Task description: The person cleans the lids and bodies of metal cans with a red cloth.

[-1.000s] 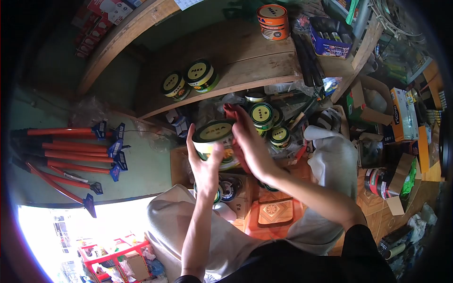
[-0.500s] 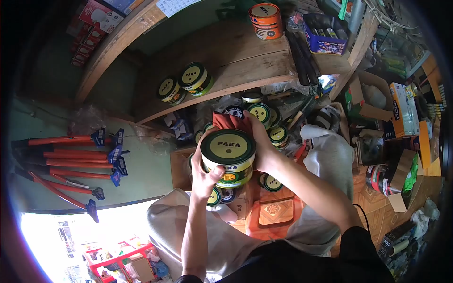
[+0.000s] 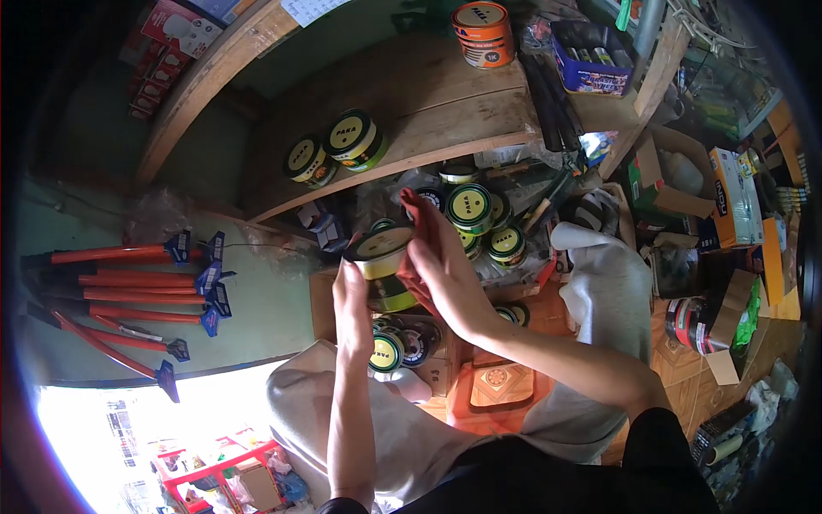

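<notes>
A paint can (image 3: 390, 265) with a dark green rim and pale lid is held up before me, slightly tilted. My left hand (image 3: 349, 301) grips its left side, thumb along the wall. A red cloth (image 3: 411, 272) is bunched in my right hand (image 3: 443, 272), which presses it to the can's right side; a corner pokes up above the fingers. Behind the hands, several similar cans (image 3: 470, 208) are grouped under the shelf. More cans stand in a cardboard box (image 3: 437, 368) below the held one.
Two like cans (image 3: 349, 137) and an orange can (image 3: 482, 36) stand on the wooden shelf (image 3: 411, 94). Orange-handled tools (image 3: 145, 283) hang at the left wall. A red plastic stool (image 3: 501, 385) is between my knees; open cardboard boxes (image 3: 672, 176) stand right.
The paint can has turned and tilted, moving slightly left and hiding its front label. My right hand with the red cloth has come from behind the can to its right side.
</notes>
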A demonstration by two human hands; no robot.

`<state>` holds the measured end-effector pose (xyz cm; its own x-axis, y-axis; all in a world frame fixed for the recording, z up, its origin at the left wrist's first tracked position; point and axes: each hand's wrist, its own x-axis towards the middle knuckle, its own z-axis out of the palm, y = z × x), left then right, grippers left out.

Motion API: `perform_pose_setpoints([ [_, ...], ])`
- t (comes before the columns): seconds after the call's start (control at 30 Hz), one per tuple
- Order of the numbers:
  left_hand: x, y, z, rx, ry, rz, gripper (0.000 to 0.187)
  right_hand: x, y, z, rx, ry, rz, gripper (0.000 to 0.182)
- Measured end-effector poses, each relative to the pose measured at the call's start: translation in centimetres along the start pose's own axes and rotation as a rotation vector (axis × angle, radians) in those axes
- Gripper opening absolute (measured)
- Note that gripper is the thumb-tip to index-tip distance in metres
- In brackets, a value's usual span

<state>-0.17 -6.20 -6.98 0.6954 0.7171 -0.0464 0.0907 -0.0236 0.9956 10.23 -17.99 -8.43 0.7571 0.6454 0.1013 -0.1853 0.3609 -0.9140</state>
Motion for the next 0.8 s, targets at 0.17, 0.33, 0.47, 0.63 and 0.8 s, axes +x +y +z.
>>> perform_pose_setpoints([
  [0.17, 0.9, -1.7, 0.3, -0.258, -0.030, 0.020, 0.084, -0.7, -1.2, 0.6, -0.544, -0.052, -0.446, 0.068],
  [0.33, 0.5, -1.1, 0.6, -0.036, -0.096, 0.157, 0.074, 2.4, -0.9, 0.3, 0.056, -0.036, -0.041, 0.040],
  [0.47, -0.1, -1.8, 1.7, 0.091, 0.098, 0.473, 0.089, 3.9, -1.8, -0.6, 0.363, -0.029, 0.378, 0.044],
  [0.63, 1.3, -2.0, 1.1, -0.213, 0.280, 0.318, 0.076, 2.4, 0.7, 0.8, -0.109, -0.115, -0.025, 0.046],
  [0.8, 0.7, -0.9, 0.3, 0.136, 0.263, 0.495, 0.091, 2.4, -0.4, 0.5, 0.023, -0.215, 0.078, 0.054],
])
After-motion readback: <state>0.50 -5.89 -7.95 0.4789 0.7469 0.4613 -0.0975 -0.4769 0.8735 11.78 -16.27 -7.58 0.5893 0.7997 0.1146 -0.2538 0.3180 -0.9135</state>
